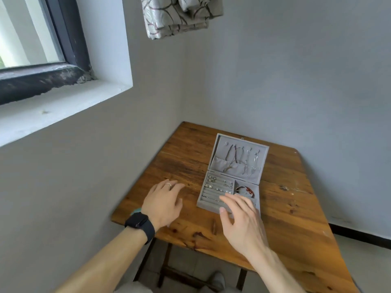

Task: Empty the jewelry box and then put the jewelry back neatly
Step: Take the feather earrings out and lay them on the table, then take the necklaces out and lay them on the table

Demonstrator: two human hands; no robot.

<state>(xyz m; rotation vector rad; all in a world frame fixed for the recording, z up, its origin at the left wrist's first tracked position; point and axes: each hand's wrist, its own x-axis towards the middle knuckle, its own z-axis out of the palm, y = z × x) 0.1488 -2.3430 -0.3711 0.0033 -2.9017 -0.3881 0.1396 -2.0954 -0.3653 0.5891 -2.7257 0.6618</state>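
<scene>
Evidently both hands are hovering by the open, full jewelry box (207, 198).
Toward the near left corner of the table (285, 208), the left hand (164, 203) is lying low over the wood with its fingers loosely spread and holding nothing; I cannot tell whether it is touching the surface. Just to its right the box is sitting mid-table, its long axis running from near edge to far edge, with the lid (222, 144) tipped back and carrying necklaces (243, 159). Small pieces (218, 185) are sitting in the rolls on the base's left, and a red bracelet (245, 189) in the right compartment. The right hand (243, 220) is hovering over the base's near right corner, fingers fanned apart and gripping nothing. The bracelet is lying just beyond its fingertips, so this hand is looking the likelier one for a first pick.
</scene>
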